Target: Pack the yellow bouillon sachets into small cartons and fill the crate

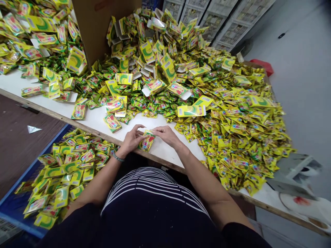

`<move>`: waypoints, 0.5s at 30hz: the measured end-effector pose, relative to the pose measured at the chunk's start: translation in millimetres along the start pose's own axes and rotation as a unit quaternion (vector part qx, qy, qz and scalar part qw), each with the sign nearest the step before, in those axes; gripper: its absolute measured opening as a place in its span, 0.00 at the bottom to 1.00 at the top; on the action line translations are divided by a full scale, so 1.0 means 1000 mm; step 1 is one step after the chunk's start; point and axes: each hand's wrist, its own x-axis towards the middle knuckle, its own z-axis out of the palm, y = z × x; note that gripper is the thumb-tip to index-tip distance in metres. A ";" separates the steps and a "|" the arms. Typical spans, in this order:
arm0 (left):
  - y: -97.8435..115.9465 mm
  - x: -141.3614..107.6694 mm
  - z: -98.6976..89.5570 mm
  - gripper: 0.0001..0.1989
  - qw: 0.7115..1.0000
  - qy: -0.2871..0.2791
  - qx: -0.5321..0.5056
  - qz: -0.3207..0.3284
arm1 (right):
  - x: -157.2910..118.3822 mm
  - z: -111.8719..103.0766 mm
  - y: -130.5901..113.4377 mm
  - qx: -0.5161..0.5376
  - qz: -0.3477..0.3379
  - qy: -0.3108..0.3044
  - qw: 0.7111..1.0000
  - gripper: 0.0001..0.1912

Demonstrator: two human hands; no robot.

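A small yellow-green box [147,140] with a red and blue print is between my hands at the table's front edge. My left hand [132,138] grips its left side, thumb across the front and the other fingers curled. At the box's top right corner, the fingers of my right hand [165,133] are pinched together; what lies between them is too small to tell. Just beyond my hands lie another box [112,123] and a heap of green packets [144,100]. Yellow packets [238,134] are piled to the right.
A brown cardboard divider [97,31] stands on the white table [168,155] at the back left. Below the front edge, a blue crate [15,193] holds many boxes. White plastic crates [214,20] are stacked behind. A grey container [289,172] sits at the right.
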 end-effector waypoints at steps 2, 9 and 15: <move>-0.002 0.000 0.001 0.26 1.000 0.007 0.024 0.008 | -0.011 0.012 0.004 -0.016 -0.021 0.053 0.998 0.14; -0.004 0.001 -0.001 0.25 1.000 -0.001 0.030 0.008 | -0.026 0.049 0.014 -0.071 -0.104 0.190 0.974 0.12; -0.008 0.006 0.002 0.32 1.000 -0.014 0.006 -0.006 | -0.010 0.043 -0.002 -0.127 -0.126 0.146 0.973 0.09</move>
